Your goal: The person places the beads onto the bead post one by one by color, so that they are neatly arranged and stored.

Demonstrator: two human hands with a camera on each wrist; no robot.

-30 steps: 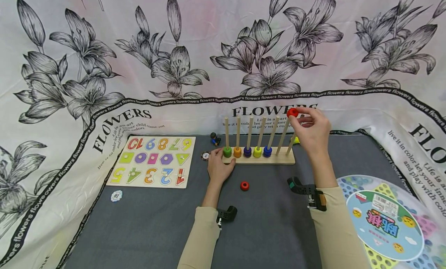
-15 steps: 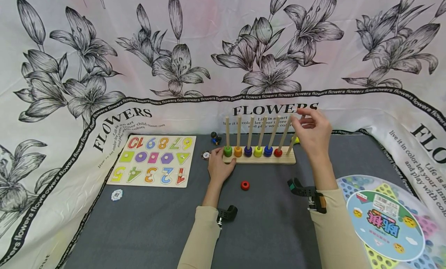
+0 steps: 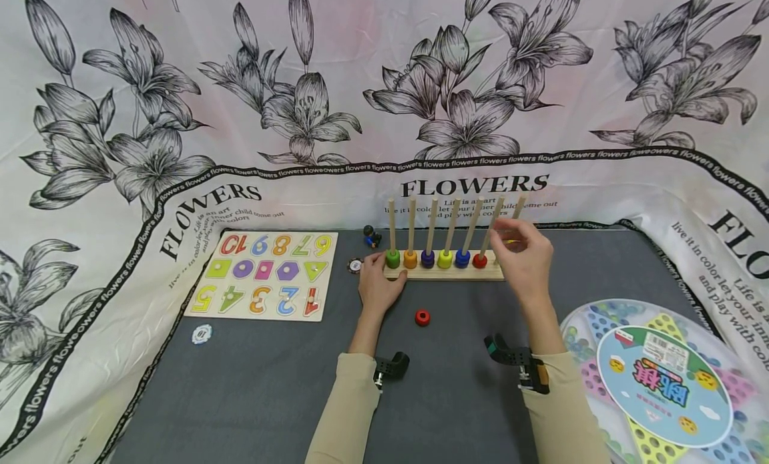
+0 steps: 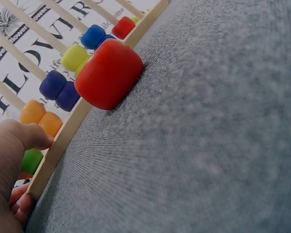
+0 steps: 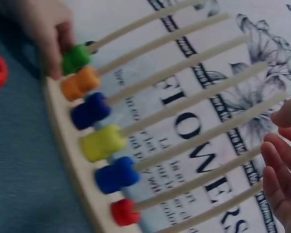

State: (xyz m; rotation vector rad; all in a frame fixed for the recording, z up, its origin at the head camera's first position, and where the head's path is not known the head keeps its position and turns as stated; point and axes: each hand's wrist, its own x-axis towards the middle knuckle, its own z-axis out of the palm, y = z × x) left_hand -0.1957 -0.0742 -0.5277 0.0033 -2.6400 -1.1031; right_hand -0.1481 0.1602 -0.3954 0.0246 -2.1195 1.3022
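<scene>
A wooden peg rack (image 3: 444, 275) stands on the grey cloth with coloured beads low on its pegs. From left to right these are green (image 3: 392, 259), orange (image 3: 410, 260), dark blue (image 3: 427, 259), yellow (image 3: 444, 260), blue (image 3: 462, 258) and red (image 3: 479, 260). My left hand (image 3: 380, 287) grips the rack's left end, thumb along its front edge. Near the rack's right end, my right hand (image 3: 526, 257) hovers with fingers loosely bent and nothing between them; it hides that end in the head view. A loose red bead (image 3: 422, 318) lies on the cloth before the rack.
A number puzzle board (image 3: 260, 275) lies at left, a pale chip (image 3: 201, 334) below it. Beside the rack's left end are a dark chip (image 3: 355, 266) and a small toy figure (image 3: 371, 237). A round game board (image 3: 663, 384) lies at right.
A red bead has left my right fingers and now sits at the bottom of the sixth peg. My right hand has since lowered and moved slightly left. The left hand stays put.
</scene>
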